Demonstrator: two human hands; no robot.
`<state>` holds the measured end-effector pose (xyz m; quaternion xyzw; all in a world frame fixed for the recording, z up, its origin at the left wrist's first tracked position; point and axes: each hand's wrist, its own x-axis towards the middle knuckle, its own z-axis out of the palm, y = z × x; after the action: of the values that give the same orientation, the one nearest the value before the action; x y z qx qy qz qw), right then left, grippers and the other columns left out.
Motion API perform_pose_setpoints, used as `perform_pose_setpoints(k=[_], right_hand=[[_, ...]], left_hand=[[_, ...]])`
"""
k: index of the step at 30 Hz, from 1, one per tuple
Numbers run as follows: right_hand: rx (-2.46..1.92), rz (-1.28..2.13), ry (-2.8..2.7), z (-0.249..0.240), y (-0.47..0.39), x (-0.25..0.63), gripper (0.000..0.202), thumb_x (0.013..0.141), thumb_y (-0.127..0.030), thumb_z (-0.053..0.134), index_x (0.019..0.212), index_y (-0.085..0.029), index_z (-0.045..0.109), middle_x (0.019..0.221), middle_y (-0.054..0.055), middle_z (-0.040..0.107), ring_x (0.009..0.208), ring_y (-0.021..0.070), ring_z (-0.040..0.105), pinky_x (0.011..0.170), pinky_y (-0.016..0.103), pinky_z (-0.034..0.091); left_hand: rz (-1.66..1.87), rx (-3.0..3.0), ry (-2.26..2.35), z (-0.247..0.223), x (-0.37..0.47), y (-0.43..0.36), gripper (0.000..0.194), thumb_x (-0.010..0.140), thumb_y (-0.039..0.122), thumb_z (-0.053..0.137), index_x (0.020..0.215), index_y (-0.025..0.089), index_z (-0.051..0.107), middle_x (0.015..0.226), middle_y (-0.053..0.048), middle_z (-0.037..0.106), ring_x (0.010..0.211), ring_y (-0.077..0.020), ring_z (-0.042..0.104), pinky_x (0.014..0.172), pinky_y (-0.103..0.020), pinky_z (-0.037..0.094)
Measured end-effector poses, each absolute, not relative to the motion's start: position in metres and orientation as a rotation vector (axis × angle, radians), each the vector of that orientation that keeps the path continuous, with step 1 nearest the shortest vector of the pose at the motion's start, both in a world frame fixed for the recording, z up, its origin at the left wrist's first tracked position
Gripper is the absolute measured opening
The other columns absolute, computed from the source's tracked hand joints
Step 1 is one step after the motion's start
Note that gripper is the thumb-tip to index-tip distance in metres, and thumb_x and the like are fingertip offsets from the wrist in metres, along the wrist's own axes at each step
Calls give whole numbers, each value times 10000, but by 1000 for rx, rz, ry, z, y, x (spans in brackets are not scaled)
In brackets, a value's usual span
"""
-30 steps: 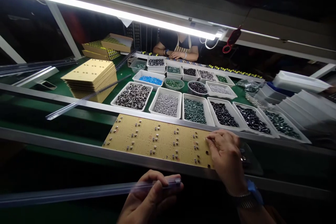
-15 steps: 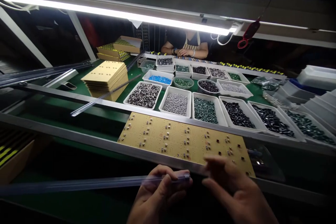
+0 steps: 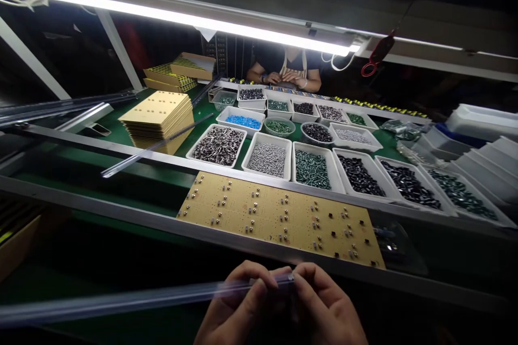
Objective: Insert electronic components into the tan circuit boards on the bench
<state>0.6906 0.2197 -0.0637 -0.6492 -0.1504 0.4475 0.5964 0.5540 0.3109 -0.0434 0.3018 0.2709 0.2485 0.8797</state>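
A long clear plastic tube (image 3: 162,299) runs in from the left edge. My left hand (image 3: 243,302) is closed round it near its right end. My right hand (image 3: 324,302) has its thumb and forefinger pinched at the tube's end, where small metallic pins show; whether it grips the tube or a small part is too small to tell. Just beyond my hands, a tan circuit board (image 3: 267,215) with rows of small components lies between the metal rails.
White trays of parts (image 3: 267,159) stand behind the front rail (image 3: 162,159). A board stack (image 3: 156,118) and another clear tube (image 3: 133,160) are at left. Stacked empty trays (image 3: 485,124) stand right. Across the bench sits a person (image 3: 283,73); a lamp (image 3: 182,16) hangs above.
My right hand has moved left and closed at the tube's end, beside my left hand. The tube's far left part has dropped slightly. The whole view has shifted a little.
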Motion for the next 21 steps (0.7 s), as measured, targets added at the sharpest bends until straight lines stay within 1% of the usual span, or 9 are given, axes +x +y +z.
perform_pose_setpoints(k=[2, 4, 5, 6, 7, 9, 11, 15, 21], right_hand=[[-1705, 554, -758, -60, 222, 697, 217, 916, -445, 687, 850, -239, 682, 714, 16, 640, 656, 181, 593, 635, 297, 469], [-1780, -16, -1166, -59, 228, 713, 21, 918, -265, 667, 903, -259, 679, 877, 47, 685, 877, 258, 633, 825, 388, 482], [-1782, -231, -1309, -59, 231, 723, 59, 909, -201, 659, 923, -257, 672, 934, 62, 685, 980, 287, 619, 904, 433, 457], [-1791, -355, -1398, -60, 235, 733, 85, 910, -168, 646, 932, -249, 662, 978, 77, 673, 1067, 309, 591, 962, 472, 426], [-1817, -397, -1444, -60, 238, 742, 82, 924, -163, 631, 932, -242, 650, 1003, 88, 658, 1122, 322, 562, 995, 501, 402], [-1871, -307, -1471, -61, 242, 756, 78, 962, -184, 593, 920, -239, 630, 1035, 96, 628, 1183, 326, 515, 1023, 532, 381], [-1882, -213, -1483, -62, 243, 762, 83, 978, -205, 583, 921, -248, 625, 1056, 89, 619, 1203, 319, 494, 1033, 541, 379], [-1864, -164, -1523, -62, 242, 761, 79, 979, -196, 589, 929, -253, 614, 1059, 76, 618, 1197, 309, 492, 1025, 539, 390], [-1800, -393, -1654, -61, 239, 754, 110, 947, -104, 626, 1006, -195, 646, 1048, 103, 625, 1216, 310, 501, 1040, 515, 416]], left_hand=[[515, 537, 536, -49, 556, 310, 317, 830, 481, 827, 855, 189, 708, 1194, -128, 753, 1204, -355, 664, 1032, -469, 505], [511, 476, 543, -53, 556, 311, 331, 812, 474, 848, 853, 193, 678, 1171, -122, 763, 1177, -339, 685, 998, -440, 516], [508, 460, 557, -54, 557, 312, 343, 806, 471, 854, 857, 192, 661, 1155, -124, 767, 1151, -332, 701, 978, -430, 523], [505, 453, 572, -55, 557, 314, 357, 805, 471, 856, 860, 189, 646, 1146, -130, 769, 1126, -328, 715, 962, -426, 528], [504, 451, 584, -55, 556, 315, 368, 804, 473, 857, 860, 186, 633, 1145, -137, 768, 1111, -327, 722, 956, -426, 531], [516, 454, 595, -54, 556, 317, 382, 803, 481, 855, 861, 180, 627, 1164, -146, 761, 1109, -325, 724, 958, -422, 531], [535, 457, 597, -53, 555, 318, 382, 802, 492, 851, 870, 183, 638, 1184, -144, 757, 1110, -314, 724, 943, -392, 532], [534, 462, 588, -55, 555, 317, 360, 808, 485, 850, 869, 184, 663, 1172, -134, 767, 1092, -288, 734, 903, -339, 535], [523, 464, 576, -58, 556, 316, 351, 805, 479, 855, 879, 187, 675, 1144, -112, 780, 1070, -267, 746, 867, -297, 550]])
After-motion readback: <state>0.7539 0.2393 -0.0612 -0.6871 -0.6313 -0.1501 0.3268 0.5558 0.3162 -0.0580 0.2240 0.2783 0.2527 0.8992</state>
